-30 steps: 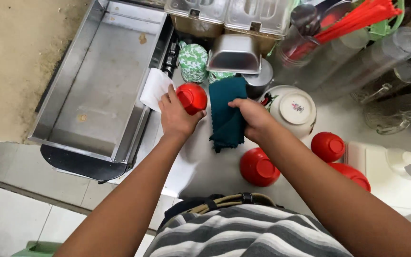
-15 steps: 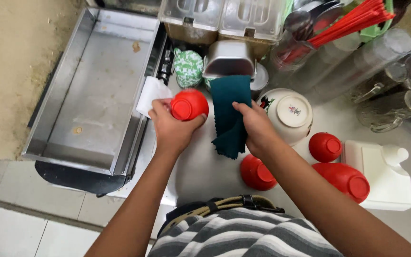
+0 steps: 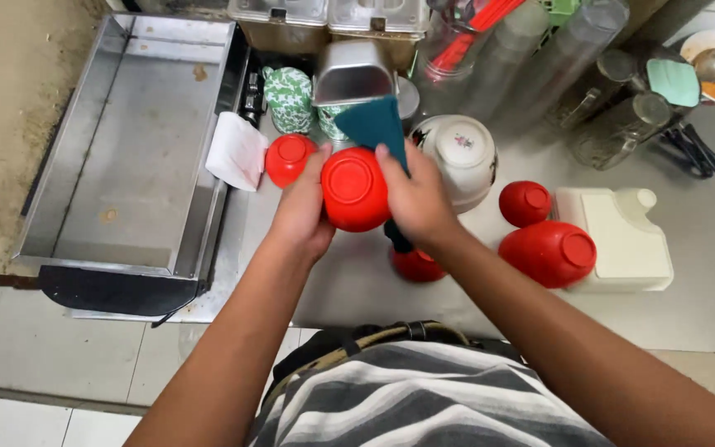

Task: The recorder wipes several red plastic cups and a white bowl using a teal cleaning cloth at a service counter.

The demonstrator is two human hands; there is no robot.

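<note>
Glossy round red bowl [image 3: 355, 189], hands-held

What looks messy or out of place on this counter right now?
Mostly tidy. A crumpled white cloth hangs over the edge of the steel tray, and the tray floor shows a few brownish spots. The left hand and right hand hold a red bowl with a teal cloth.

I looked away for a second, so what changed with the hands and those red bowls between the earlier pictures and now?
The small red bowl has been let go and sits upturned on the counter. Both hands have taken up a bigger red bowl: the left hand grips its side, and the right hand presses the teal cloth against it. The floral bowl, white jug and steel tray stayed put.
</note>
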